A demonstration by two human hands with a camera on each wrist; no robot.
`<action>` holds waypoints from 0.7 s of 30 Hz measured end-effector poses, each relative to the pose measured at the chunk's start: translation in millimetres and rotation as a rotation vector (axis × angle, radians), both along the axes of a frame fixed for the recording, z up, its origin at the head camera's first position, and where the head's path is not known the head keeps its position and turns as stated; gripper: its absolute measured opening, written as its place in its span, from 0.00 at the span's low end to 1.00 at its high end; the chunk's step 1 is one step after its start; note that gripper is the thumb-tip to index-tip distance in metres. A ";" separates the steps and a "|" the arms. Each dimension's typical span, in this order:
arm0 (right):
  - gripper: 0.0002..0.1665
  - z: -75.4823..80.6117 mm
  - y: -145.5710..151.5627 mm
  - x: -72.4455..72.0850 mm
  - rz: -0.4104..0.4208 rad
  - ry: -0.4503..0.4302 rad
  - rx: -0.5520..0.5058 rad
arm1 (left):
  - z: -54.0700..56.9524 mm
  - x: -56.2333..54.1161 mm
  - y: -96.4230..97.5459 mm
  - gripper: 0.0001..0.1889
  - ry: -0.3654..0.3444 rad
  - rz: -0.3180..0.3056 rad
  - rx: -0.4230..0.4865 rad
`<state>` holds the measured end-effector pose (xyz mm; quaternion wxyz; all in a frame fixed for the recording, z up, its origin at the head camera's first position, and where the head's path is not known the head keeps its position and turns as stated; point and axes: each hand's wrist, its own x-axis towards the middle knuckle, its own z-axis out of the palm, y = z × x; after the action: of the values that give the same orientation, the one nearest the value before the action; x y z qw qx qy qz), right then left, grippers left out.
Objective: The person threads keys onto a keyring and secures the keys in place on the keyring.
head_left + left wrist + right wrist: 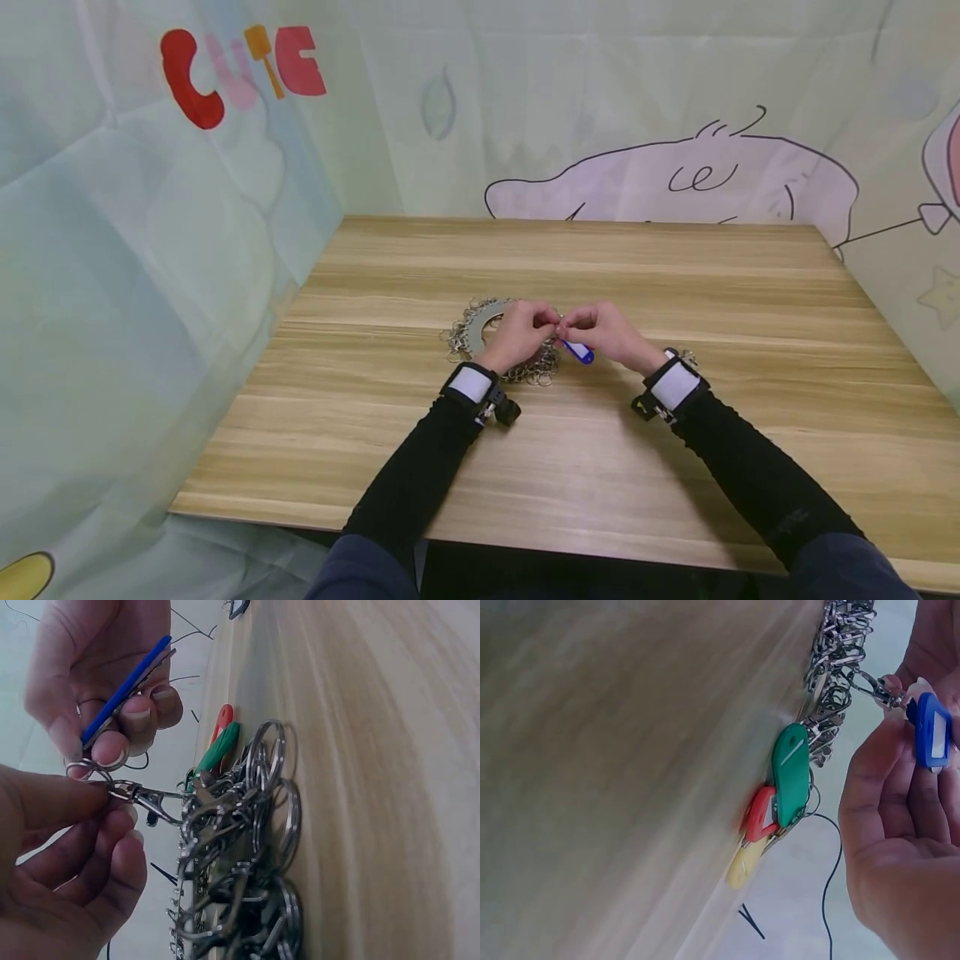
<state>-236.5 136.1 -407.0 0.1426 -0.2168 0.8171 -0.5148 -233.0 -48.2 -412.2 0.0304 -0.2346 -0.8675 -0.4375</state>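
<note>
A grey ring-shaped plate point(476, 331) lies on the table, edged with many metal swivel clasps and split rings point(281, 825). Over its right side my left hand point(517, 337) pinches one clasp point(135, 793) and the split ring at its end between thumb and fingertips. My right hand point(609, 336) is fingertip to fingertip with it, pinching the ring of a blue key tag point(580, 352). In the left wrist view the blue tag is edge-on against the right fingers. A white label shows on it in the right wrist view.
Green point(791, 776), red point(761, 815) and yellow point(746, 862) key tags lie by the clasps at the plate's far side. Small metal pieces point(688, 357) show beside the right wrist. Printed cloth point(420, 125) hangs behind and left of the wooden table point(360, 417).
</note>
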 end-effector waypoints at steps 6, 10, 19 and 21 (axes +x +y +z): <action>0.10 -2.3 -2.9 1.0 -0.017 0.094 0.022 | -0.3 -0.3 2.2 0.06 -0.025 0.020 0.005; 0.08 -0.8 -5.3 3.5 -0.026 0.156 0.026 | 0.4 -0.5 3.4 0.06 -0.021 0.049 -0.021; 0.06 -1.6 -4.8 4.4 0.025 0.188 -0.033 | 3.3 0.9 5.4 0.05 -0.035 0.088 -0.029; 0.06 -1.9 -4.6 4.4 0.032 0.189 -0.038 | 3.6 0.9 5.6 0.05 -0.046 0.094 -0.025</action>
<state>-232.0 131.5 -408.9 0.0693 -0.2802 0.8134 -0.5051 -232.0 -42.6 -408.6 0.0282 -0.1839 -0.8835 -0.4299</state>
